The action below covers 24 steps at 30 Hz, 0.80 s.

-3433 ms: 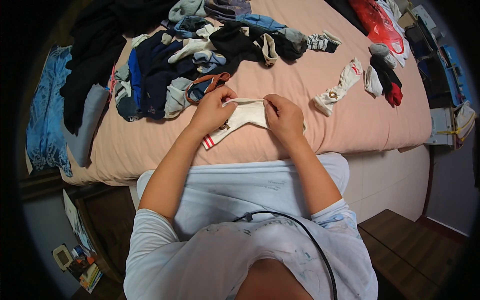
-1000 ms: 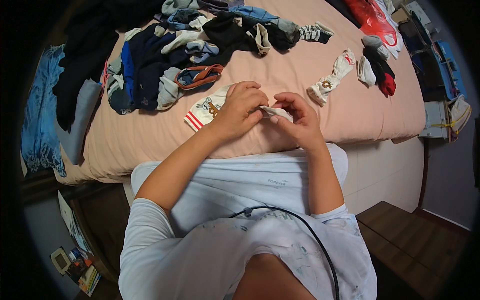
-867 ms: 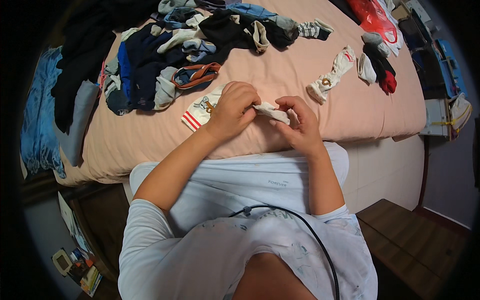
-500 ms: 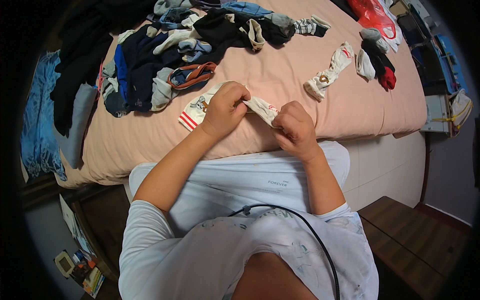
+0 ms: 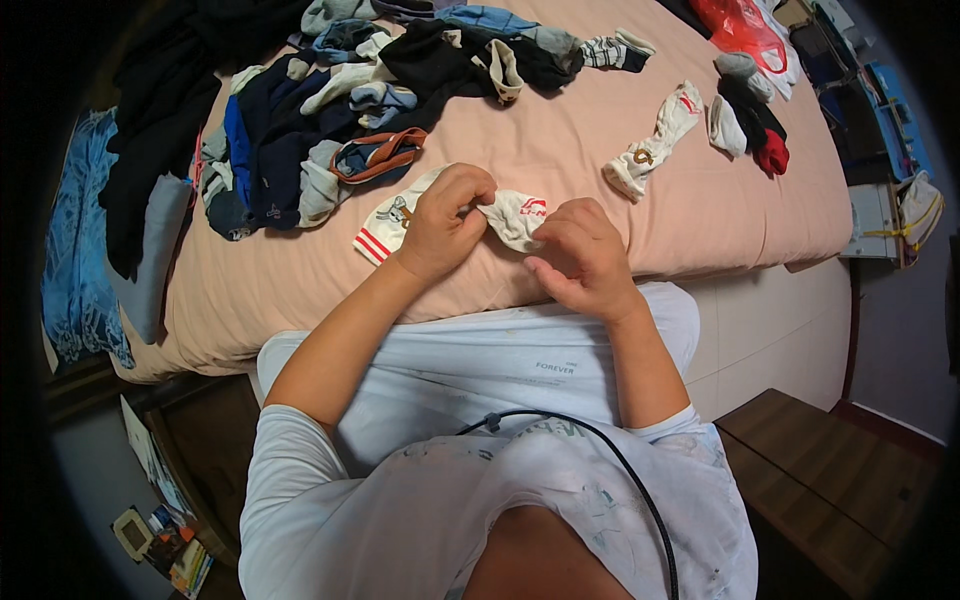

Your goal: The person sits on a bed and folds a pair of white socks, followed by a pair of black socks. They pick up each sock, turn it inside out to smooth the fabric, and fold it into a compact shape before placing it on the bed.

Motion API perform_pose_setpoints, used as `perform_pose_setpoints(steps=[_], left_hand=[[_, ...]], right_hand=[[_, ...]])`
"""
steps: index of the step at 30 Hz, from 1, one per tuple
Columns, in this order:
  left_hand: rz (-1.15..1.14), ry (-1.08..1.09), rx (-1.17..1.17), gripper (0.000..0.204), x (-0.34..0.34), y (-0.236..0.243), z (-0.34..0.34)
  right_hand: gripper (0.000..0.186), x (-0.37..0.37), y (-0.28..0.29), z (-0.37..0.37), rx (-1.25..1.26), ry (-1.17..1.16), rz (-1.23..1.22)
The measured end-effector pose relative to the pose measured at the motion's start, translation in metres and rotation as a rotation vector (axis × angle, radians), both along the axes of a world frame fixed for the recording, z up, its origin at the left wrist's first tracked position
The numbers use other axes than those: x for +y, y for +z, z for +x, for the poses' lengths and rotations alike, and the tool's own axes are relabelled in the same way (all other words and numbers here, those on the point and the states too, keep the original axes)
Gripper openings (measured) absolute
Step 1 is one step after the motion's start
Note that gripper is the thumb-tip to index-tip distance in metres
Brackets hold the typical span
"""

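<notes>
A white sock (image 5: 513, 217) with red stripes at its cuff, a grey cartoon figure and a red mark at the toe lies across the near part of the bed. My left hand (image 5: 447, 217) is closed on its middle and hides that part. At the toe end, my right hand (image 5: 585, 262) has its thumb and fingers apart; its fingertips are beside the fabric, perhaps just touching it. Farther right, a similar white sock (image 5: 655, 145) with a brown figure lies stretched out by itself.
A heap of dark clothes and socks (image 5: 290, 140) covers the bed's far left. Rolled socks (image 5: 745, 112) in black, white, grey and red lie at the right, near a red plastic bag (image 5: 738, 32). The bed's near edge (image 5: 250, 345) meets my knees.
My right hand has loosened its pinch, and its thumb and fingers have spread. The sock's toe end now lies flatter, with its red mark showing. My left hand keeps its hold.
</notes>
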<state>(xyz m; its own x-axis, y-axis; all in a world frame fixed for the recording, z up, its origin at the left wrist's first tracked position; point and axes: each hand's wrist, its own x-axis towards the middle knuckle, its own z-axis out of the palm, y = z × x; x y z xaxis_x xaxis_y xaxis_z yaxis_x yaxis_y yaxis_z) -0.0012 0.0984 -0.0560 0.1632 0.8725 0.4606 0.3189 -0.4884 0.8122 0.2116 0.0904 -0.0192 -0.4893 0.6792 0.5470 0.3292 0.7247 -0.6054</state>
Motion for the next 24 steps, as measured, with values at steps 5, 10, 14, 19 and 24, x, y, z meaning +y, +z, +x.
perform_pose_setpoints(steps=[5, 10, 14, 19, 24], left_hand=[[-0.014, -0.003, -0.078, 0.015, 0.001, 0.004, 0.001], [-0.030, -0.003, -0.073, 0.009, 0.002, 0.005, -0.001], [-0.076, 0.023, -0.077, 0.006, 0.005, -0.002, -0.002], [-0.228, 0.000, -0.042, 0.009, 0.007, -0.005, -0.003], [-0.209, -0.002, 0.003, 0.016, 0.010, -0.005, 0.000]], right_hand=[[0.023, -0.001, -0.001, -0.008, -0.131, -0.049, 0.078], [0.020, 0.002, -0.003, -0.013, -0.087, 0.006, 0.114], [0.011, -0.003, -0.014, -0.015, 0.261, 0.080, -0.286], [0.010, 0.000, -0.024, -0.014, 0.733, -0.014, -0.854], [0.009, 0.015, -0.030, -0.023, 0.968, -0.281, -0.964]])
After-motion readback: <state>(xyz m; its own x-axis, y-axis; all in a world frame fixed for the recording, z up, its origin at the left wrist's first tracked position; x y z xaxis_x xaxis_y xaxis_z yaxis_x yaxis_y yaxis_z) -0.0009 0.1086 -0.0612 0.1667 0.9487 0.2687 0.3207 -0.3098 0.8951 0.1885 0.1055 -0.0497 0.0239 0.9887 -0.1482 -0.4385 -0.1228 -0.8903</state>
